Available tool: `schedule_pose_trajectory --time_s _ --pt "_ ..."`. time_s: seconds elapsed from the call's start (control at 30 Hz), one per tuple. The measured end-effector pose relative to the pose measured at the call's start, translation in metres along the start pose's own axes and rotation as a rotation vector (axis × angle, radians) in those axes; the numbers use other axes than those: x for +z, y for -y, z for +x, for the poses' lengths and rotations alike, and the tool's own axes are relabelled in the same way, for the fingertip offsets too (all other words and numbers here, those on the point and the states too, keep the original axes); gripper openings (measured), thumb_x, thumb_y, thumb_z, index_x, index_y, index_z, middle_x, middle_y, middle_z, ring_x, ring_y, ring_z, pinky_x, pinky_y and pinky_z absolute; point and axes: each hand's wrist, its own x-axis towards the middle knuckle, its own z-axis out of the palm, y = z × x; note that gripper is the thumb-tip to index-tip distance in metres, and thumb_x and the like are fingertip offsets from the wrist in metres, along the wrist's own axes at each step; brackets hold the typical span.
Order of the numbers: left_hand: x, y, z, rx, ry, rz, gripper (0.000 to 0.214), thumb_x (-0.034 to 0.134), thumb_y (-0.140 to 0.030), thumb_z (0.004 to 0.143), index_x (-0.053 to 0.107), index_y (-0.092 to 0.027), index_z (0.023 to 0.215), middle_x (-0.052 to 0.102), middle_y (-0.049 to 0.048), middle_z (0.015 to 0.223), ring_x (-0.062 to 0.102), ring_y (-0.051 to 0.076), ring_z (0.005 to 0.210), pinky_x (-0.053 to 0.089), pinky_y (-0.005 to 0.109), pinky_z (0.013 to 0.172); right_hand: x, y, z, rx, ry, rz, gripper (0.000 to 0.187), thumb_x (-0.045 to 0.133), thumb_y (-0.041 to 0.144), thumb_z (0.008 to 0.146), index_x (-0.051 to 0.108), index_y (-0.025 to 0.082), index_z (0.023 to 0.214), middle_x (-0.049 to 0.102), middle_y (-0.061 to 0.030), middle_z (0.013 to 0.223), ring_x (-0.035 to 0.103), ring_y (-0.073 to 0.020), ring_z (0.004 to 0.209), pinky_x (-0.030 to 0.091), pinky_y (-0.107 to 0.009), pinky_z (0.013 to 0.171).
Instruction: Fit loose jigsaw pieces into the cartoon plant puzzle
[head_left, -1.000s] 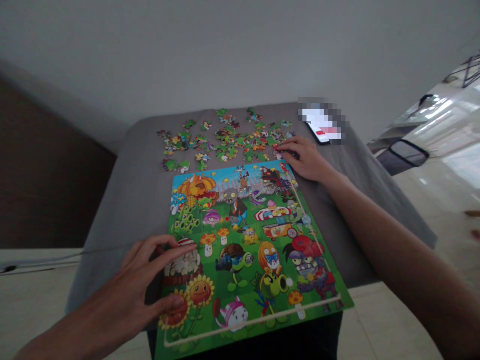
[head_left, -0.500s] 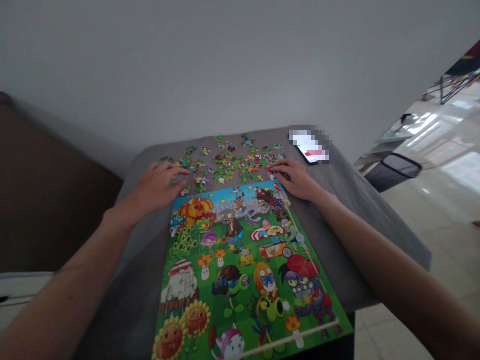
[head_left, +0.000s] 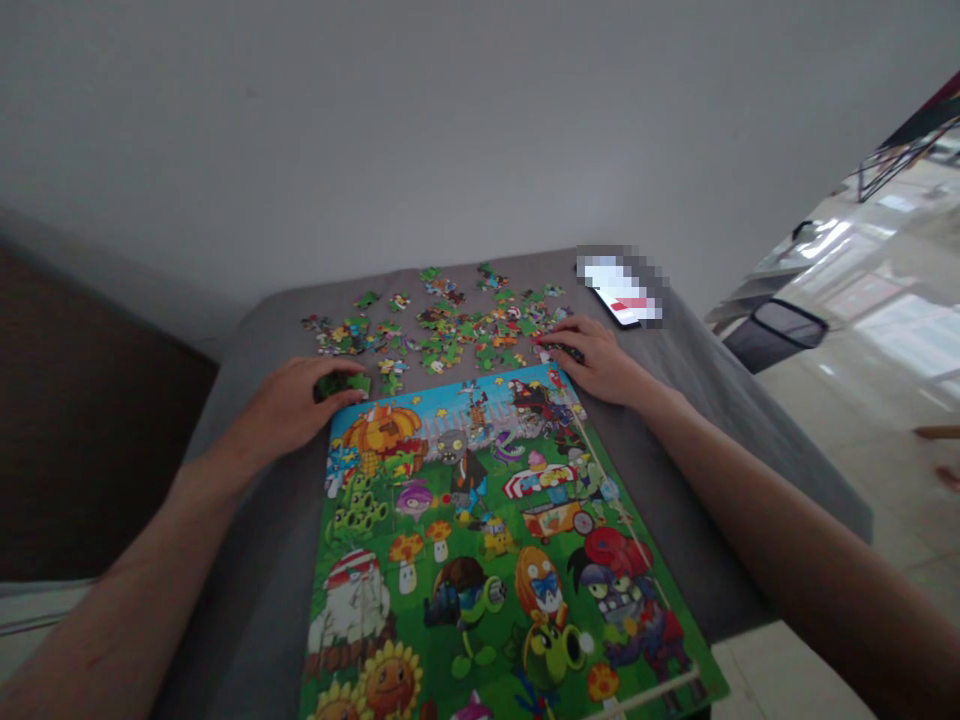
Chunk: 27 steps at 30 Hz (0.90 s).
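Left hand (head_left: 292, 408) is clutching green jigsaw pieces (head_left: 337, 385) in curled fingers (head_left: 349, 368); right hand (head_left: 604, 364) is touching dark pieces (head_left: 562, 352), grip unclear.

The left hand (head_left: 296, 408) covers green jigsaw pieces (head_left: 342, 384) at the illustrated puzzle board's (head_left: 450, 540) edge; the right hand (head_left: 592, 362) touches loose pieces (head_left: 559, 351).
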Motion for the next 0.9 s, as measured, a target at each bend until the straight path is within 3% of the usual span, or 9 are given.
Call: schedule_pose_trajectory --time_s 0.2,0.37,0.5,0.57,0.67,0.8,0.9 --pt "-0.006 -0.025 -0.014 -0.009 -0.054 -0.029 0.061 0.037 -0.063 0.111 0.077 -0.023 0.133 0.080 -0.0116 0.124 0.075 0.019 0.113 0.057 0.037 0.097 -0.002 0.000 0.000 0.004 0.013 -0.001 0.039 0.055 0.037 0.107 0.080 0.031 0.137 0.070 -0.0160 0.137 0.064 -0.0395 0.134 0.048 -0.067 0.119" --pt "-0.010 -0.049 -0.020 0.014 -0.091 -0.120 0.060 0.033 -0.055 0.115 0.073 -0.017 0.138 0.075 -0.0071 0.137 0.070 0.015 0.114 0.054 0.037 0.094 -0.004 0.001 0.000 0.005 0.017 -0.009 0.040 0.054 0.037 0.107 0.080 0.029 0.137 0.069 -0.0165 0.137 0.064 -0.0388 0.134 0.048 -0.066 0.119" --pt "-0.010 -0.058 -0.019 -0.037 -0.056 -0.211 0.053 0.045 -0.053 0.112 0.071 -0.015 0.140 0.080 -0.0052 0.117 0.070 0.013 0.097 0.053 0.032 0.086 -0.003 0.000 0.000 -0.010 0.008 -0.013 0.039 0.055 0.036 0.107 0.080 0.027 0.136 0.070 -0.0164 0.137 0.065 -0.0375 0.133 0.048 -0.063 0.120" --pt "-0.011 -0.066 -0.021 -0.031 0.032 -0.266 0.047 0.055 -0.050 0.108 0.074 -0.015 0.134 0.082 -0.0021 0.109 0.071 0.014 0.091 0.054 0.029 0.082 -0.002 -0.002 0.001 -0.011 -0.005 -0.016 0.040 0.055 0.035 0.107 0.080 0.026 0.136 0.069 -0.0168 0.137 0.065 -0.0368 0.132 0.049 -0.061 0.120" --pt "-0.014 -0.089 -0.030 0.092 0.304 -0.411 0.033 0.062 -0.045 0.107 0.080 -0.020 0.118 0.083 -0.0001 0.106 0.073 0.016 0.091 0.054 0.025 0.077 -0.001 -0.005 0.001 -0.009 -0.010 -0.020 0.040 0.056 0.034 0.107 0.080 0.025 0.137 0.068 -0.0174 0.138 0.065 -0.0372 0.133 0.048 -0.061 0.120" --pt "-0.017 -0.142 -0.055 0.353 0.680 -0.607 0.015 0.067 -0.030 0.106 0.081 -0.029 0.112 0.084 -0.0039 0.105 0.077 0.014 0.095 0.053 0.022 0.082 0.000 -0.008 0.000 -0.035 -0.020 -0.013 0.038 0.056 0.035 0.108 0.080 0.025 0.136 0.069 -0.0165 0.138 0.064 -0.0368 0.134 0.047 -0.059 0.122" --pt "-0.013 -0.177 -0.074 0.486 0.862 -0.646 0.016 0.073 -0.013 0.102 0.078 -0.028 0.106 0.082 -0.0062 0.101 0.075 0.011 0.091 0.051 0.019 0.082 0.001 -0.010 -0.001 -0.045 -0.047 -0.007 0.039 0.055 0.036 0.108 0.080 0.025 0.136 0.070 -0.0158 0.138 0.064 -0.0364 0.134 0.046 -0.059 0.122"
